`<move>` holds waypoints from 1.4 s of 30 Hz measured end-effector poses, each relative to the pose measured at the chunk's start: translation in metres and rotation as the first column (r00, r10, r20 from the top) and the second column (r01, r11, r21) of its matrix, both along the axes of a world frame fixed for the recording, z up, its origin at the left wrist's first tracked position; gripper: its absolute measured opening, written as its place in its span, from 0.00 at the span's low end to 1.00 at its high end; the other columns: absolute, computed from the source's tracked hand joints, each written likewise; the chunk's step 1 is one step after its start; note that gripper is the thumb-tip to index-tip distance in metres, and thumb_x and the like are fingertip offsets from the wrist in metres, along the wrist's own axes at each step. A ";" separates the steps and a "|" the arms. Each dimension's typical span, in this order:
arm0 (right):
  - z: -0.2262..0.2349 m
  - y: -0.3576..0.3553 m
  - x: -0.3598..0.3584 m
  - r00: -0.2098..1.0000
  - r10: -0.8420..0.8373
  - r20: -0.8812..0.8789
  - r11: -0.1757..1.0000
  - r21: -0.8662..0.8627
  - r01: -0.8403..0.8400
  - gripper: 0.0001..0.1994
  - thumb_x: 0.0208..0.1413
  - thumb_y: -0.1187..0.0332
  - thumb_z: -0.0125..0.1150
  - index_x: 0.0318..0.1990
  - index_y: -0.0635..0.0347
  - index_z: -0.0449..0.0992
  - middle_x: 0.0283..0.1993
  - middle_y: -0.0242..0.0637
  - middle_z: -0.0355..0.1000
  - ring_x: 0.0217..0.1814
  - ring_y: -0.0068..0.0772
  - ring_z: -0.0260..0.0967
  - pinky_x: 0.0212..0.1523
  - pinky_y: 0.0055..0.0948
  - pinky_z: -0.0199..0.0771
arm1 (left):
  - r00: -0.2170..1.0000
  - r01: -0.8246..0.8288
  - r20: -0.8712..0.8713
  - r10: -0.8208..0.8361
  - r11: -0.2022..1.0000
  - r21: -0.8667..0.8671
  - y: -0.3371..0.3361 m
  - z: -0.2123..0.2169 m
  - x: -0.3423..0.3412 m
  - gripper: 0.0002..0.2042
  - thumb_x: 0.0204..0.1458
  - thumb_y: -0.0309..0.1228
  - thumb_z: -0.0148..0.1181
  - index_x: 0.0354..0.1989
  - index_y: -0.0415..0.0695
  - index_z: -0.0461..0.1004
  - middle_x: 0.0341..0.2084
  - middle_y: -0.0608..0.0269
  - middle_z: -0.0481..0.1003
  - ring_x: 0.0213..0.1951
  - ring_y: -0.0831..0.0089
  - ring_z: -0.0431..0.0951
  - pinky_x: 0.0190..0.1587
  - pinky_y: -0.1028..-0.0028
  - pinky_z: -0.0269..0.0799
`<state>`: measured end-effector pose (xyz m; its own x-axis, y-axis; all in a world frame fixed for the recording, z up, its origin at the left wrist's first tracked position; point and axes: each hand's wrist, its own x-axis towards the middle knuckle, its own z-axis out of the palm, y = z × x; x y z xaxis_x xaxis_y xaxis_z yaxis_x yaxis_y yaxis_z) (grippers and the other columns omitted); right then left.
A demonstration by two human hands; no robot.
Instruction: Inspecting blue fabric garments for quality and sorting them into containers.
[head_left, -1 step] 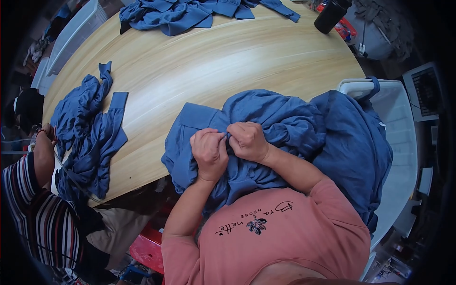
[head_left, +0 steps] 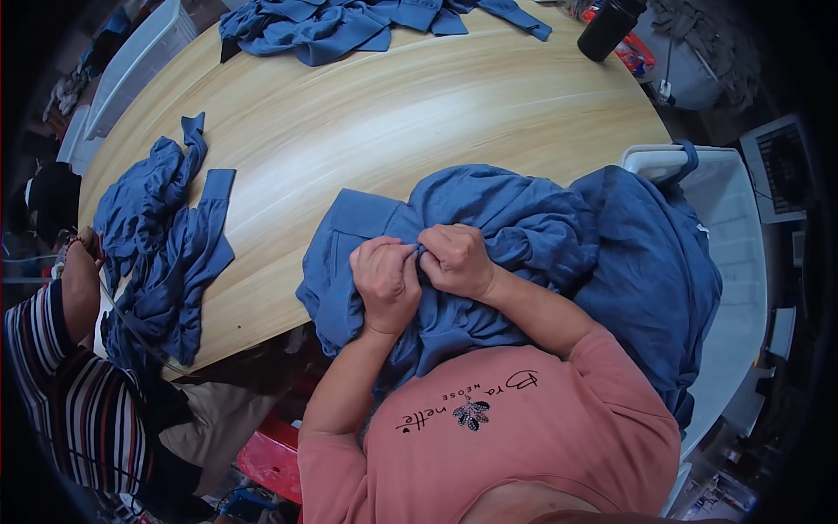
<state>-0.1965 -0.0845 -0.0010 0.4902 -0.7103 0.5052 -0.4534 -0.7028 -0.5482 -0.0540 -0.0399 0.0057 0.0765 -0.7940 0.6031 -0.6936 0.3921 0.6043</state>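
A crumpled blue shirt (head_left: 502, 210) lies bunched at the near edge of the table and drapes off to the right. My left hand (head_left: 384, 284) is closed, its fingertips pinching a bit of the shirt's cloth. Knuckles up, my right hand (head_left: 456, 260) pinches the same spot, and the two hands almost meet. The exact bit of cloth between the fingertips is mostly hidden. To the left of my hands, a flat, stitched panel (head_left: 362, 214) of the shirt lies spread out.
More blue shirts (head_left: 166, 236) lie at the table's left, beside a co-worker in a striped top (head_left: 74, 393). Another blue pile (head_left: 305, 31) and a black bottle (head_left: 608, 31) stand at the far side. A white bin (head_left: 733, 201) is on the right, a red stool (head_left: 272, 458) below the table (head_left: 288, 157).
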 end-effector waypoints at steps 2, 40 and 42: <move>0.000 0.002 -0.001 1.000 -0.019 -0.004 1.000 -0.024 0.019 0.04 0.41 0.78 0.58 0.26 0.60 0.71 0.21 0.41 0.67 0.24 0.44 0.69 0.25 0.36 0.66 | 0.994 0.027 0.105 -0.032 0.998 0.056 0.000 0.004 0.001 0.07 0.38 0.19 0.61 0.27 0.42 0.73 0.26 0.59 0.74 0.35 0.61 0.75 0.42 0.66 0.64; 0.004 -0.006 0.008 0.967 0.238 -0.092 0.951 -0.180 -0.251 0.08 0.41 0.74 0.59 0.32 0.59 0.74 0.25 0.31 0.65 0.29 0.32 0.65 0.33 0.31 0.58 | 0.828 0.526 -0.528 -0.190 0.592 0.611 -0.038 0.008 0.065 0.08 0.46 0.28 0.60 0.24 0.34 0.73 0.21 0.65 0.71 0.28 0.79 0.68 0.32 0.76 0.63; 0.005 -0.003 0.008 0.972 0.202 -0.117 0.938 -0.262 -0.226 0.09 0.39 0.76 0.58 0.33 0.62 0.74 0.24 0.32 0.65 0.26 0.32 0.64 0.30 0.32 0.59 | 0.798 0.557 -0.580 -0.162 0.565 0.609 -0.036 0.001 0.068 0.06 0.48 0.26 0.60 0.27 0.35 0.74 0.23 0.69 0.72 0.29 0.82 0.68 0.33 0.80 0.63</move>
